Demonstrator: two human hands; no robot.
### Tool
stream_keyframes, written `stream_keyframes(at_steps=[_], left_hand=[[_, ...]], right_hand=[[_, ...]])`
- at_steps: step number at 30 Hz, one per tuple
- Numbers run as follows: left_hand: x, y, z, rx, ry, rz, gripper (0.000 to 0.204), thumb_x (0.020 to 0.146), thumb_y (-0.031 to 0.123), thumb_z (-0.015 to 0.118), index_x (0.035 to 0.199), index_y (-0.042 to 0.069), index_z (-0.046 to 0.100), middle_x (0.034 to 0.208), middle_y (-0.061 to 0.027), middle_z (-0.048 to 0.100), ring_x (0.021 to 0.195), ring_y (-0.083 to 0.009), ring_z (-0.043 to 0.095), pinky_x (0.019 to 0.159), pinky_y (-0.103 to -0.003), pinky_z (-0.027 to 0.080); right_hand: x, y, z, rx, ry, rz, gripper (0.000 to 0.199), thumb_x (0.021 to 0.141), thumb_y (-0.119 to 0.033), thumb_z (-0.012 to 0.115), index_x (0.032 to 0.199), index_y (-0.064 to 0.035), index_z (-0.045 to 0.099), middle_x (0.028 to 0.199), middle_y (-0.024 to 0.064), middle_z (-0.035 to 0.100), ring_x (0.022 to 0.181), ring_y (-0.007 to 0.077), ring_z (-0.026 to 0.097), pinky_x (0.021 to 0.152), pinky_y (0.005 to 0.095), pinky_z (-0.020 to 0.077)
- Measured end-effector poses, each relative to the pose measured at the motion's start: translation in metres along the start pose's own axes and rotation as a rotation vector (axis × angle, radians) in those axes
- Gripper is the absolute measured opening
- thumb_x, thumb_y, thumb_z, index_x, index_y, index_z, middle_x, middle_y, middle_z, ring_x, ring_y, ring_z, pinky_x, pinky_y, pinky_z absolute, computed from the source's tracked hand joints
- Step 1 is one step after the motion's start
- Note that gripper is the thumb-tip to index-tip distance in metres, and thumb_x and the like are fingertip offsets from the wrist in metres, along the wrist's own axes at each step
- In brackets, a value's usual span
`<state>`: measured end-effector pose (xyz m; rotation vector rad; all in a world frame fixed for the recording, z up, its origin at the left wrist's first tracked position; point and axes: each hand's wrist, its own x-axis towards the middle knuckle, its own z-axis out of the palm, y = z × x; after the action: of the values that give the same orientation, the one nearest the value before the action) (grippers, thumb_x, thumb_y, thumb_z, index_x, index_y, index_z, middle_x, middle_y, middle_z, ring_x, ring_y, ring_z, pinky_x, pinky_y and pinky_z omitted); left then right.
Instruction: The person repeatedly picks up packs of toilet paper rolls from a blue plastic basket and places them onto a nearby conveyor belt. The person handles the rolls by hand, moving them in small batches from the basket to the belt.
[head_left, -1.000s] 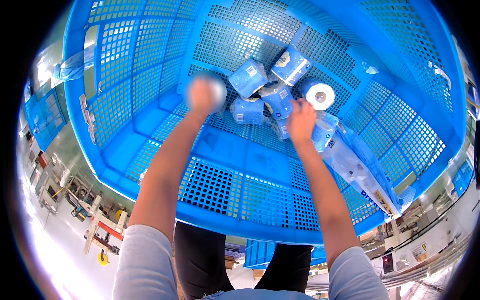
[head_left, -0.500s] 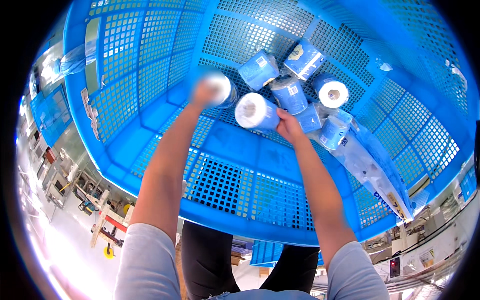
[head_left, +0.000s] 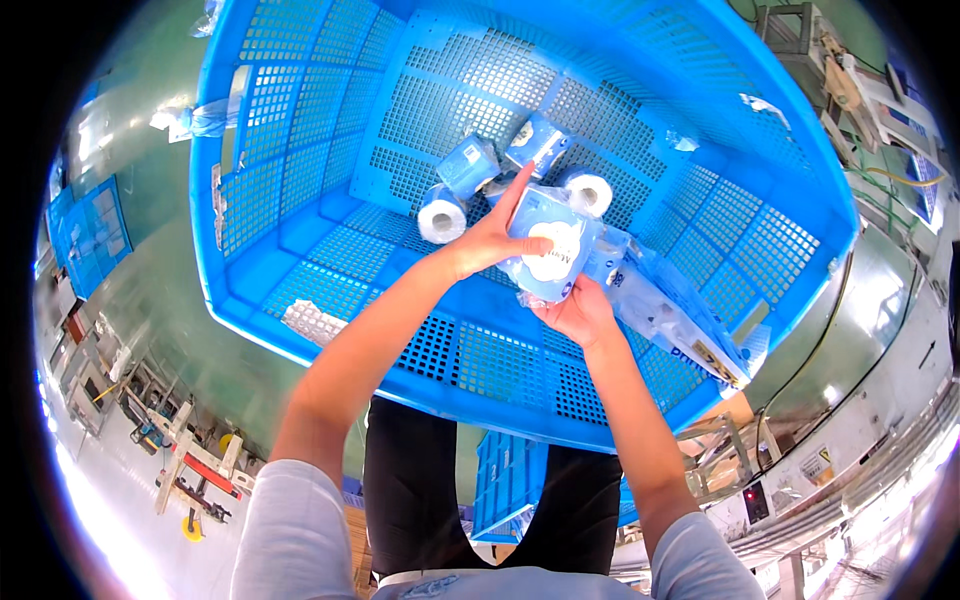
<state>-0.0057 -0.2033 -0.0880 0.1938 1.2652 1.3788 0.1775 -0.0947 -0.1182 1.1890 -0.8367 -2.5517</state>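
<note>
Between my two hands is a toilet paper roll (head_left: 563, 222) in blue printed plastic wrap, held up above the basket floor. My left hand (head_left: 490, 238) grips it from the left, thumb across its printed front and a finger along its upper edge. My right hand (head_left: 584, 310) is closed on its lower end, where loose clear wrap sticks out. Behind it lie more wrapped rolls: one with a white end showing (head_left: 442, 216), a pale blue one (head_left: 467, 167), one farther back (head_left: 540, 141), and another with its core visible (head_left: 587, 192). Others are partly hidden by the held roll.
A large blue mesh-walled plastic basket (head_left: 330, 200) surrounds the rolls. On its right side lies a crumpled blue and white plastic bag (head_left: 665, 305). A torn white label (head_left: 312, 322) clings to the near left rim. Machine frames (head_left: 195, 455) stand beyond at the lower left.
My left hand has left the roll at the left and come right onto the roll in my right hand. That roll has turned, its printed side now facing up. The view has shifted.
</note>
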Motion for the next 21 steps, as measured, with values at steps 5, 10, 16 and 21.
stream_keyframes(at_steps=[5, 10, 16, 21], left_hand=[[-0.007, 0.026, 0.037, -0.275, 0.149, -0.247, 0.086, 0.079, 0.032, 0.07, 0.142, 0.004, 0.018, 0.131, -0.0148, 0.043, 0.121, -0.0237, 0.044, 0.1, -0.034, 0.038], [-0.019, 0.04, 0.087, -0.453, 0.221, -0.361, 0.079, 0.081, 0.043, 0.065, 0.134, 0.001, 0.026, 0.123, -0.0161, 0.048, 0.113, -0.0238, 0.051, 0.091, -0.034, 0.045], [-0.041, 0.077, 0.115, -0.369, 0.318, -0.346, 0.073, 0.085, 0.047, 0.06, 0.131, 0.0, 0.028, 0.12, -0.0176, 0.049, 0.112, -0.0239, 0.052, 0.09, -0.034, 0.046], [-0.059, 0.111, 0.137, -0.556, 0.281, -0.109, 0.063, 0.094, 0.039, 0.049, 0.139, 0.002, 0.023, 0.133, -0.014, 0.042, 0.122, -0.023, 0.043, 0.101, -0.033, 0.035]], right_hand=[[-0.055, 0.023, 0.07, -0.845, 0.347, -0.404, 0.061, 0.092, -0.055, 0.039, 0.136, -0.0127, 0.035, 0.132, 0.0098, 0.045, 0.122, 0.0236, 0.043, 0.095, 0.0427, 0.0409], [-0.075, 0.029, 0.098, -0.896, 0.208, -0.688, 0.069, 0.09, -0.043, 0.054, 0.143, -0.0097, 0.024, 0.134, 0.0104, 0.043, 0.123, 0.0215, 0.042, 0.1, 0.0334, 0.0364], [-0.107, 0.045, 0.117, -0.772, 0.244, -0.649, 0.056, 0.093, -0.034, 0.052, 0.139, -0.0089, 0.031, 0.132, 0.0093, 0.043, 0.121, 0.0204, 0.044, 0.1, 0.0316, 0.0368], [-0.14, 0.06, 0.133, -0.992, -0.066, -0.863, 0.057, 0.096, -0.034, 0.044, 0.142, -0.0049, 0.026, 0.141, 0.0115, 0.033, 0.129, 0.0219, 0.034, 0.105, 0.0327, 0.0296]])
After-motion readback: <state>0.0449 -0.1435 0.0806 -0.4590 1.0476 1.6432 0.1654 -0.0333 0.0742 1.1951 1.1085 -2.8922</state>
